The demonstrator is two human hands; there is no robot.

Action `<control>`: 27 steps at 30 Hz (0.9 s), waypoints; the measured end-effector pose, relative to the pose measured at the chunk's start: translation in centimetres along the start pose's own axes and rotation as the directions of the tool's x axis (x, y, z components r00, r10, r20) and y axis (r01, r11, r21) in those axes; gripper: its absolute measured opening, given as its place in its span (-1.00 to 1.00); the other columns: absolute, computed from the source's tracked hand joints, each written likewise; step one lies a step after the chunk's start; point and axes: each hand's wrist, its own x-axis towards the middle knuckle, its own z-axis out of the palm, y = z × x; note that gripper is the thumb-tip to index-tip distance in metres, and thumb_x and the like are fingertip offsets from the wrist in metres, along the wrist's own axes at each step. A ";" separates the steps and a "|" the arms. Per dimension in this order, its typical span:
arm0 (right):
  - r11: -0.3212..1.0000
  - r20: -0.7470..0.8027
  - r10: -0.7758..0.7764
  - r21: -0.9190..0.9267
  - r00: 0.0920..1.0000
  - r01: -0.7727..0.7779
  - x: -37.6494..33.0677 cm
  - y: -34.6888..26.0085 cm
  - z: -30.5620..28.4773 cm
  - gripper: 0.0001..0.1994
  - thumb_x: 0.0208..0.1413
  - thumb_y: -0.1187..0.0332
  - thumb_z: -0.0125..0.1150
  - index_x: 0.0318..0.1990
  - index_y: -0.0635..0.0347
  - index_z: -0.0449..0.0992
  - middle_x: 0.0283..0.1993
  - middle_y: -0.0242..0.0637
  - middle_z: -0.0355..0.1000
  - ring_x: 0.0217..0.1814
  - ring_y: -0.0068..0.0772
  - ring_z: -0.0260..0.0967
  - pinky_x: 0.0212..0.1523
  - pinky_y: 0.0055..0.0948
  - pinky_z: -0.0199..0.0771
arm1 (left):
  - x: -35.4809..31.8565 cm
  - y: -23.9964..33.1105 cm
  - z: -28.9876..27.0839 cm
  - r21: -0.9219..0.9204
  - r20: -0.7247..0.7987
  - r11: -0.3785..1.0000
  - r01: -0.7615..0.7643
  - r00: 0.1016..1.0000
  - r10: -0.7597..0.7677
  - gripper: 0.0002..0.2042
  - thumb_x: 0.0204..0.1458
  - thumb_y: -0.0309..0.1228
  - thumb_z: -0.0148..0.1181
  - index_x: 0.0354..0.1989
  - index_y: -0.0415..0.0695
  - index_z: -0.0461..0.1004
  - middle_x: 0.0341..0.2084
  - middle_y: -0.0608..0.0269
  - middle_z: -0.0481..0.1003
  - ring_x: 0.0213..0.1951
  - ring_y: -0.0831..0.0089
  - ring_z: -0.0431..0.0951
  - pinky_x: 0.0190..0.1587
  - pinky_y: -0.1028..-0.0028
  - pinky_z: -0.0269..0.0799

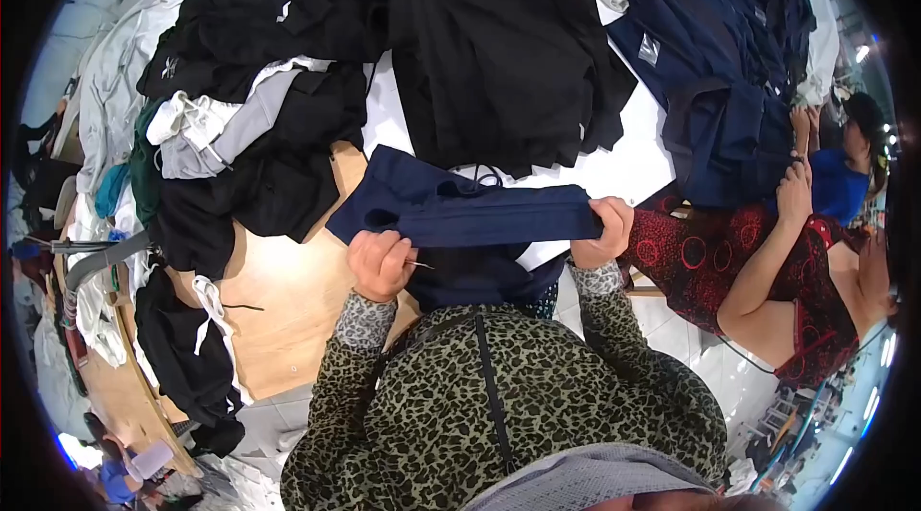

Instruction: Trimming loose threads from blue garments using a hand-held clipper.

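Observation:
A navy blue garment [489, 213] is stretched sideways in front of my body, its straight doubled band, perhaps a waistband, running between my two hands. At the band's left end, my left hand [382, 264] is closed on the cloth; a thin, pointed metal bit sticks out by its fingers, too small to name. My right hand [606, 231] pinches the right end, thumb on top. A dark cord loop [477, 172] shows behind the band. More dark navy cloth hangs under the band to my lap.
Black garments [489, 41] are piled on the table [278, 290] ahead, with black, white and grey clothes [225, 122] at left. Navy garments [710, 50] lie at the far right. Close on my right, a person in red-and-black patterned clothing [710, 257] works; another in blue is beyond.

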 end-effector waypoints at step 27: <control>-0.202 0.992 0.033 0.128 0.124 -0.971 8.8 0.4 2.8 -0.74 0.14 0.29 0.11 -0.29 0.37 0.56 -0.35 -0.29 0.54 -0.39 -0.60 0.47 -0.30 -0.66 0.45 | 6.0 -5.9 -2.1 -0.293 0.675 0.234 0.927 0.375 -0.636 -0.95 -0.01 -0.53 0.17 -0.42 -0.23 0.44 -0.63 0.54 0.33 -0.57 0.71 0.22 -0.48 0.69 0.15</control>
